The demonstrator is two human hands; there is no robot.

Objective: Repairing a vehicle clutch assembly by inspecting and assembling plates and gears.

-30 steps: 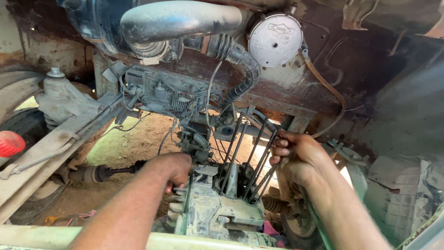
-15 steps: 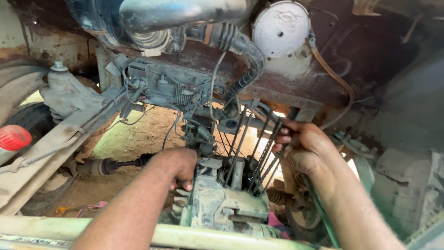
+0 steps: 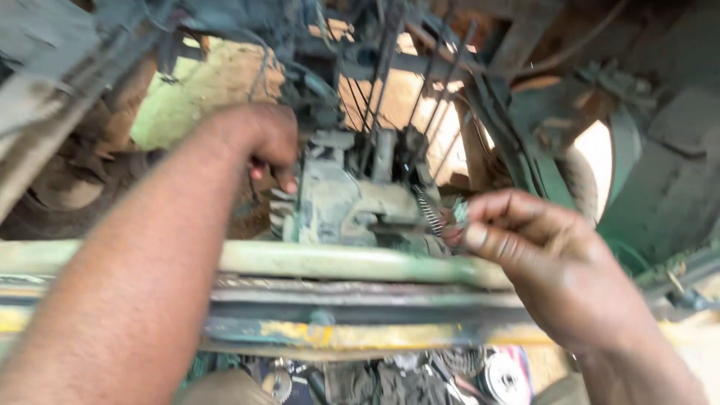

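Head view looks down into the greasy underside of a vehicle, and everything centres on a grimy green metal housing (image 3: 341,202) bolted just beyond a pale green crossbar (image 3: 352,262). From where I stand, the person leans over that crossbar with both forearms, probably because it is the only way to reach the housing from this side. Left of the housing, the left hand (image 3: 259,139) is curled against its upper corner, knuckles up, fingers bent down and tucked beside the casting; it looks like a bracing grip to steady the part, though whether those fingers close on anything I cannot tell, since the picture is blurred and the fingertips are hidden. Right of the housing, the right hand (image 3: 540,247) comes in low, just above the crossbar, with thumb and forefinger pinched narrow at the end of a small coil spring (image 3: 429,211). That spring runs slantwise from the housing's right flank down toward the pinching fingertips (image 3: 476,236), so its lower end sits right at them, touching or all but touching, while its upper end stays against the casting. Behind the housing, thin dark rods (image 3: 390,67) rise toward the frame, well clear of both hands. Beneath the crossbar, small gears (image 3: 499,379) lie out of reach.
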